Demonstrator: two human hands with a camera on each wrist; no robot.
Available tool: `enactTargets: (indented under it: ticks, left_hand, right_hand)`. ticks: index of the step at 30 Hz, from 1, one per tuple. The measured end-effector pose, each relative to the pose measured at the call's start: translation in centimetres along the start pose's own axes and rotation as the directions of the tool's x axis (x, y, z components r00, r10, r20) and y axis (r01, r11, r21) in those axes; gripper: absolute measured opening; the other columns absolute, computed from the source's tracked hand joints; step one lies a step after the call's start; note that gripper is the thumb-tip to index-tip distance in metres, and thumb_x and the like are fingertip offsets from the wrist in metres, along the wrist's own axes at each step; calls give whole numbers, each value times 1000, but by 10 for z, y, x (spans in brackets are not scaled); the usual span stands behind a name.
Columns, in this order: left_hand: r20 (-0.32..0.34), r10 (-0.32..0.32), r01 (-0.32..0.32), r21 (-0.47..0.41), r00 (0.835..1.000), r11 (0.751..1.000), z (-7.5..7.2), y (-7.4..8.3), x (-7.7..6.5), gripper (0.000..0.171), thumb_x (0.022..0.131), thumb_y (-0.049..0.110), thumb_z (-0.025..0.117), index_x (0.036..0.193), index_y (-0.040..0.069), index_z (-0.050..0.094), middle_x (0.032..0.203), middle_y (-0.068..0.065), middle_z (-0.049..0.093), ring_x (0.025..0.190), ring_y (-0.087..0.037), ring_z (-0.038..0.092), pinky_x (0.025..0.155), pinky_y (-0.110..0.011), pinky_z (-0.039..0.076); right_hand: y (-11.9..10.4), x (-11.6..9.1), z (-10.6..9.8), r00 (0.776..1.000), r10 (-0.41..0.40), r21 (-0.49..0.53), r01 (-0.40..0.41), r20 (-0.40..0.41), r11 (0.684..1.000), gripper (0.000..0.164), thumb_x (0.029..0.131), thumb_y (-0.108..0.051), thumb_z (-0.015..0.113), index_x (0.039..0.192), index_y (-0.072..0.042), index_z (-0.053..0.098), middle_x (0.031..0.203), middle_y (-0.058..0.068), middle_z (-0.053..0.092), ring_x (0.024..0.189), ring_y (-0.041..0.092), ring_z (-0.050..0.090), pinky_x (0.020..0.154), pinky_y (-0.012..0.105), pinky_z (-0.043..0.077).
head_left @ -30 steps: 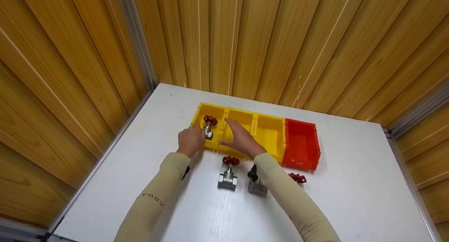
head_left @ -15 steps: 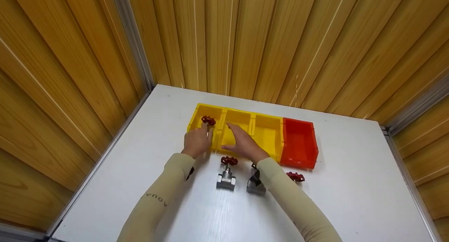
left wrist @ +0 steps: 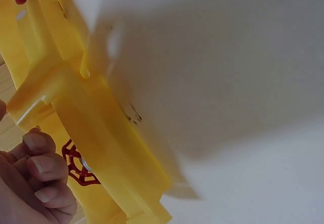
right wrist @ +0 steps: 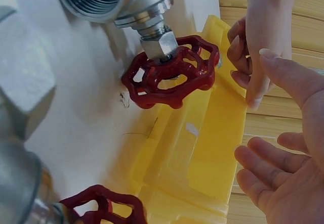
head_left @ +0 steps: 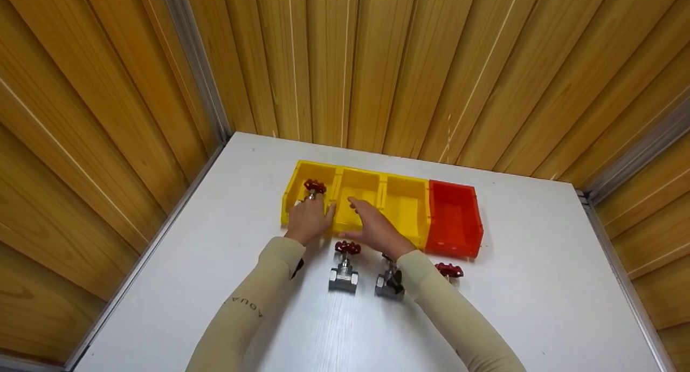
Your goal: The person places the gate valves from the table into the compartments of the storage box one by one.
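A metal valve with a red handwheel (head_left: pixel 315 186) lies in the leftmost yellow bin (head_left: pixel 291 179). My left hand (head_left: pixel 309 221) is over the front of that bin, hiding most of the valve body. In the left wrist view its fingers (left wrist: pixel 43 166) are loosely bent beside the handwheel (left wrist: pixel 81 166), with nothing seen in their grip. My right hand (head_left: pixel 377 229) hovers at the front of the middle yellow bins, thumb and fingers spread and palm bare (right wrist: pixel 298 183). Below the hands, a similar valve (head_left: pixel 343 279) stands on the table with its red handwheel toward the bins.
A second valve (head_left: pixel 384 287) is partly covered by the right wrist, and a third red handwheel (head_left: pixel 449 270) shows past the right forearm. A red bin (head_left: pixel 457 215) adjoins the yellow row on the right. Wooden panels (head_left: pixel 377 64) rise behind the white table (head_left: pixel 345 339).
My left hand has shifted right from beside the valve in the bin to over its body. My right hand has dropped slightly toward me. The whole head view has drifted a little left.
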State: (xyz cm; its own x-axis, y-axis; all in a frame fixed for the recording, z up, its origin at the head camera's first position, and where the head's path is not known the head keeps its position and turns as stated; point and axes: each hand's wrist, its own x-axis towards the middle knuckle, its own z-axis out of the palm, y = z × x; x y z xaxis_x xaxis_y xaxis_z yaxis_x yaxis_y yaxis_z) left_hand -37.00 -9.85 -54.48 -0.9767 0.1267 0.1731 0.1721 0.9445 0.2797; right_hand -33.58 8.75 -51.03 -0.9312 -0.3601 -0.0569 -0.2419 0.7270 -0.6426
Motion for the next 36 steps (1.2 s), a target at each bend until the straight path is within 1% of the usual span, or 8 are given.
enactTargets:
  ticks: [6, 10, 13, 22, 27, 29, 32, 36]
  left_hand:
    - [-1, 12, -12, 4, 1000, 1000, 3, 4, 1, 53, 96, 50, 47, 117, 3, 60, 71, -9, 60, 61, -23, 55, 60, -40, 50]
    - [-18, 31, -31, 16, 999, 999, 4, 5, 1, 48, 95, 51, 49, 101, 5, 60, 63, -5, 53, 54, -21, 51, 51, -36, 45]
    - [-27, 35, -35, 30, 999, 999, 5, 6, 2, 47, 94, 52, 50, 94, 6, 59, 60, -4, 50, 51, -20, 50, 48, -35, 42]
    - [-46, 17, -15, 48, 999, 999, 8, 9, 4, 47, 93, 50, 54, 92, 4, 62, 62, -5, 53, 53, -21, 53, 53, -40, 50]
    - [-35, 7, -4, 85, 999, 996, 11, 10, 5, 47, 93, 50, 53, 93, 4, 61, 62, -4, 51, 54, -21, 52, 54, -39, 50]
    - [-20, 4, -2, 96, 1000, 995, 11, 12, 6, 45, 94, 49, 51, 91, 5, 60, 61, -4, 50, 54, -21, 52, 55, -38, 50]
    - [-6, 9, -8, 116, 1000, 993, 10, 14, 7, 42, 95, 45, 49, 86, 5, 58, 59, -3, 48, 53, -21, 50, 52, -35, 48]
    - [0, 18, -17, 132, 1000, 991, 9, 16, 7, 38, 95, 41, 50, 77, 8, 55, 55, -1, 41, 50, -19, 45, 46, -31, 38]
  right_hand:
    - [2, -4, 1, 1000, -8, -48, 7, -17, 999, 94, 78, -49, 75, 153, -21, 25, 145, 4, 47, 131, 24, 49, 108, 44, 41]
    - [3, -9, 1, 1000, -8, -43, 8, -8, 999, 94, 78, -47, 76, 152, -19, 27, 144, 4, 48, 130, 24, 49, 108, 44, 41]
    - [4, -12, 2, 1000, -14, -33, 14, 4, 999, 93, 79, -46, 76, 152, -18, 26, 144, 5, 48, 131, 25, 48, 108, 45, 41]
    - [4, -20, 5, 1000, -15, -18, 16, 26, 1000, 90, 81, -42, 76, 153, -18, 26, 146, 6, 47, 132, 25, 47, 109, 47, 39]
    - [4, -23, 8, 999, -9, -23, 10, 43, 1000, 91, 80, -42, 77, 152, -22, 26, 147, 5, 45, 132, 25, 48, 108, 46, 40]
    - [4, -25, 10, 999, -5, -31, 7, 49, 999, 92, 78, -45, 77, 152, -23, 28, 149, 4, 44, 132, 25, 48, 108, 46, 40]
    - [5, -27, 12, 998, -11, -42, 14, 60, 999, 93, 77, -48, 77, 152, -22, 28, 151, 4, 42, 133, 25, 47, 109, 46, 39]
    - [5, -32, 13, 997, -32, -51, 35, 73, 998, 93, 78, -46, 77, 152, -21, 27, 153, 4, 39, 137, 26, 43, 111, 47, 36]
